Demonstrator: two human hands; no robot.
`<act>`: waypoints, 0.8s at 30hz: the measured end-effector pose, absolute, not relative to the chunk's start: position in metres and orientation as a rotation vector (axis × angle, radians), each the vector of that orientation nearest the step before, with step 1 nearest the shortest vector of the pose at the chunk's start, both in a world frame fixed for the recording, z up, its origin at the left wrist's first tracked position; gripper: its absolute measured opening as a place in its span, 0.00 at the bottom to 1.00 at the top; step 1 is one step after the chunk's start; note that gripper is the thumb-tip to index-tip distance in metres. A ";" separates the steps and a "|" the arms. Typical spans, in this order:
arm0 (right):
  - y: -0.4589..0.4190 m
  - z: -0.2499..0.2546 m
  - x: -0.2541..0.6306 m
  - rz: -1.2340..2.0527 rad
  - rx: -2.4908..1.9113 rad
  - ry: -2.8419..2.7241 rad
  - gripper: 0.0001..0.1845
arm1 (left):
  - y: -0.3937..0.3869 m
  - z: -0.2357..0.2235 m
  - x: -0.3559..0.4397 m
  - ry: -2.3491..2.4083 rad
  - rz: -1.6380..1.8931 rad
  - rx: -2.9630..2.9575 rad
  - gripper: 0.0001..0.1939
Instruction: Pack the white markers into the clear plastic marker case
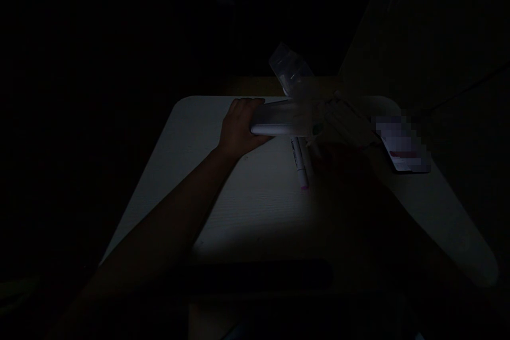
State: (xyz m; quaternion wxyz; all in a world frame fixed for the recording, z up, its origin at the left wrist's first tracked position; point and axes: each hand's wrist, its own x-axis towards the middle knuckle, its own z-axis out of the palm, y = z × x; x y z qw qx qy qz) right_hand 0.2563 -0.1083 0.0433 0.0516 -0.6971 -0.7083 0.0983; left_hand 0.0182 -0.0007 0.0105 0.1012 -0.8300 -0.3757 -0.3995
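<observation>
Pale case (pixel 274 121) at the surface's (pixel 255 191) 12 o'clock; your left hand (pixel 239 127) has its fingers clamped on the 9 o'clock end. Right fingers: too dark to tell. Hold the case steady; avoid the marker (pixel 299 164) at its 5 o'clock. Far edge near; open room toward 7.

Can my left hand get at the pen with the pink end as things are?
Probably yes, if it lets go first: your left hand has its grip around one end of the pale case. The pen shows just beside it, pink end toward you, with nothing visible covering that end.
</observation>
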 end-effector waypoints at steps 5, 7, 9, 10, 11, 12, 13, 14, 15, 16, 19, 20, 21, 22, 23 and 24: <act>-0.109 0.043 0.259 0.308 -2.119 -2.155 0.19 | -0.001 0.011 0.018 -1.134 -1.153 -2.470 0.43; -0.109 0.044 0.260 0.334 -2.140 -2.151 0.19 | -0.001 0.011 0.017 -1.139 -1.149 -2.461 0.43; -0.108 0.044 0.261 0.318 -2.152 -2.143 0.19 | -0.001 0.011 0.018 -1.139 -1.151 -2.452 0.42; -0.108 0.045 0.261 0.306 -2.148 -2.138 0.19 | -0.001 0.011 0.018 -1.137 -1.153 -2.450 0.42; -0.108 0.045 0.261 0.290 -2.145 -2.124 0.20 | -0.001 0.011 0.018 -1.138 -1.155 -2.449 0.42; -0.108 0.045 0.261 0.275 -2.147 -2.109 0.20 | -0.001 0.011 0.018 -1.139 -1.157 -2.451 0.42; -0.108 0.044 0.262 0.265 -2.147 -2.098 0.21 | -0.001 0.011 0.018 -1.143 -1.159 -2.454 0.42; -0.107 0.044 0.262 0.255 -2.143 -2.093 0.21 | -0.001 0.011 0.018 -1.145 -1.161 -2.459 0.42; -0.107 0.044 0.262 0.244 -2.139 -2.087 0.20 | -0.001 0.011 0.018 -1.147 -1.162 -2.467 0.42; -0.107 0.044 0.263 0.232 -2.134 -2.076 0.20 | -0.001 0.011 0.018 -1.147 -1.163 -2.473 0.42; -0.106 0.045 0.263 0.221 -2.089 -2.062 0.19 | -0.001 0.011 0.018 -1.140 -1.164 -2.475 0.42; -0.105 0.045 0.263 0.230 -2.077 -2.053 0.19 | -0.001 0.011 0.018 -1.138 -1.164 -2.472 0.42; -0.105 0.046 0.263 0.239 -2.069 -2.039 0.19 | -0.001 0.011 0.018 -1.138 -1.162 -2.468 0.42; -0.105 0.047 0.263 0.245 -2.062 -2.021 0.20 | -0.001 0.011 0.018 -1.140 -1.159 -2.465 0.42; -0.105 0.048 0.263 0.253 -2.055 -2.008 0.20 | -0.001 0.011 0.018 -1.142 -1.156 -2.465 0.42; -0.105 0.049 0.264 0.259 -2.050 -2.000 0.20 | -0.001 0.012 0.018 -1.144 -1.151 -2.467 0.42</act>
